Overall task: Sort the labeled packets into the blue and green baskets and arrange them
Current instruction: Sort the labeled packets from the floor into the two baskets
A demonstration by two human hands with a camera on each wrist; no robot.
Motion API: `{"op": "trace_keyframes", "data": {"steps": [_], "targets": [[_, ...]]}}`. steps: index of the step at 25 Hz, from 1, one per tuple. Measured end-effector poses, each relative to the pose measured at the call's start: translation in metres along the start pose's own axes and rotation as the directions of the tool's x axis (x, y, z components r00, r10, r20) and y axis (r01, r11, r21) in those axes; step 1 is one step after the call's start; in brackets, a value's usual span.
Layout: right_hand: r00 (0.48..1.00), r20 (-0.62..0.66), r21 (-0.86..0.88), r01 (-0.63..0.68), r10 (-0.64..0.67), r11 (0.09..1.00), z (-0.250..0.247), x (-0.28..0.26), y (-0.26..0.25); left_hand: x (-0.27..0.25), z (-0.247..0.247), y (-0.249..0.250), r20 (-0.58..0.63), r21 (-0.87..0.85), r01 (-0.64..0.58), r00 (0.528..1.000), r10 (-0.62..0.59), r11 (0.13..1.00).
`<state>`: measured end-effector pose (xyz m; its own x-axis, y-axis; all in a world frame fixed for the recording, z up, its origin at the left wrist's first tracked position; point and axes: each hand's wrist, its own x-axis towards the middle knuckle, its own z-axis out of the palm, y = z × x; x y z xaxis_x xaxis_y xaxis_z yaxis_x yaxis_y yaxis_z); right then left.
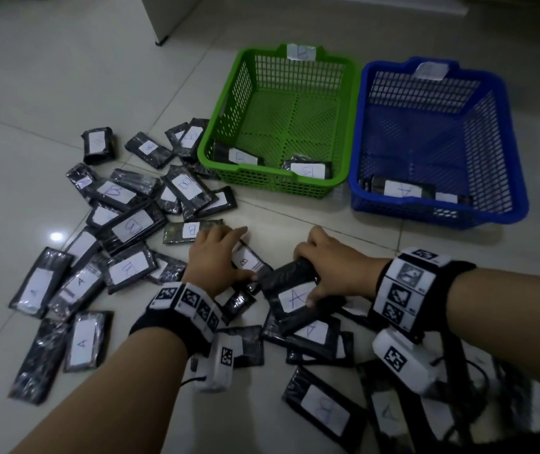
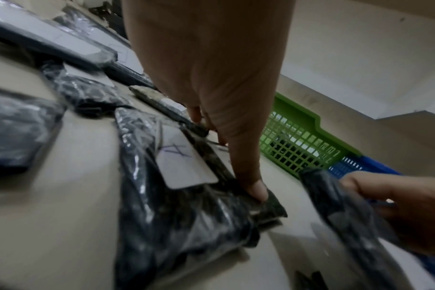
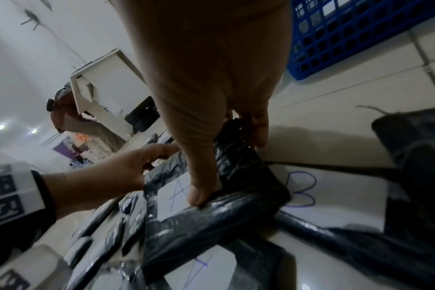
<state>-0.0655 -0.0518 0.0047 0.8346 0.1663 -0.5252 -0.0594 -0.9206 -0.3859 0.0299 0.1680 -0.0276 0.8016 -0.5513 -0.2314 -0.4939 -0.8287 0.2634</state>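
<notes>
Many black packets with white A or B labels lie scattered on the tiled floor. My right hand (image 1: 321, 273) grips an A packet (image 1: 291, 298) by its far end, thumb on the label and fingers curled over the edge; the right wrist view shows the A packet (image 3: 236, 206) tilted above other packets. My left hand (image 1: 229, 253) spans a B packet (image 1: 249, 262), thumb at one end and fingers at the other. The green basket (image 1: 239, 93) holds two B packets. The blue basket (image 1: 491, 142) holds A packets at its near wall.
Loose packets cover the floor left of my hands, under my wrists and at the lower right. A white cabinet (image 1: 167, 18) stands at the back left. Bare tiles lie between my hands and the baskets. A person sits in the distance in the right wrist view.
</notes>
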Motion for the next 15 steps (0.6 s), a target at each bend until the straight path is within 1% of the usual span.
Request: {"op": "trace_keyframes", "data": {"steps": [2,4,5,6,7,8,9,10,11,12,13,15], "targets": [[1.0,0.001,0.134,-0.014,0.014,0.991,-0.01,-0.005,0.004,0.004,-0.004,0.0,0.055,0.033,-0.026,0.998,0.024,0.999],[0.998,-0.057,0.249,-0.012,0.027,0.968,-0.022,-0.014,0.013,0.007,-0.006,0.0,0.084,0.039,-0.063,0.995,0.06,0.997],[0.994,-0.094,0.358,-0.011,0.048,0.934,-0.028,-0.016,0.015,0.008,-0.009,-0.001,0.102,0.05,-0.068,0.993,0.063,0.996],[0.987,-0.136,0.493,-0.007,0.085,0.87,-0.034,-0.022,0.019,0.01,-0.011,0.002,0.123,0.06,-0.082,0.99,0.074,0.995],[0.978,-0.173,0.622,0.014,0.12,0.783,-0.04,-0.026,0.022,0.012,-0.014,0.004,0.153,0.038,-0.082,0.985,0.075,0.996],[0.966,-0.208,0.712,0.04,0.156,0.701,-0.047,-0.031,0.024,0.014,-0.017,0.008,0.184,-0.038,-0.063,0.98,0.069,0.997],[0.953,-0.239,0.761,0.067,0.183,0.645,-0.053,-0.036,0.027,0.017,-0.021,0.014,0.222,-0.153,-0.029,0.973,0.063,0.988],[0.942,-0.271,0.784,0.095,0.2,0.613,-0.058,-0.04,0.03,0.021,-0.025,0.02,0.249,-0.276,0.001,0.966,0.071,0.961],[0.922,-0.319,0.789,0.128,0.221,0.601,-0.064,-0.043,0.035,0.027,-0.029,0.028,0.259,-0.38,0.005,0.961,0.101,0.925],[0.892,-0.377,0.789,0.167,0.25,0.591,-0.071,-0.047,0.039,0.032,-0.032,0.036,0.248,-0.466,-0.015,0.957,0.147,0.885],[0.848,-0.436,0.793,0.204,0.301,0.574,-0.079,-0.05,0.047,0.037,-0.037,0.048,0.242,-0.551,-0.042,0.948,0.208,0.833],[0.738,-0.516,0.815,0.268,0.434,0.513,-0.098,-0.054,0.066,0.045,-0.047,0.072,0.203,-0.716,-0.091,0.921,0.331,0.692]]}}
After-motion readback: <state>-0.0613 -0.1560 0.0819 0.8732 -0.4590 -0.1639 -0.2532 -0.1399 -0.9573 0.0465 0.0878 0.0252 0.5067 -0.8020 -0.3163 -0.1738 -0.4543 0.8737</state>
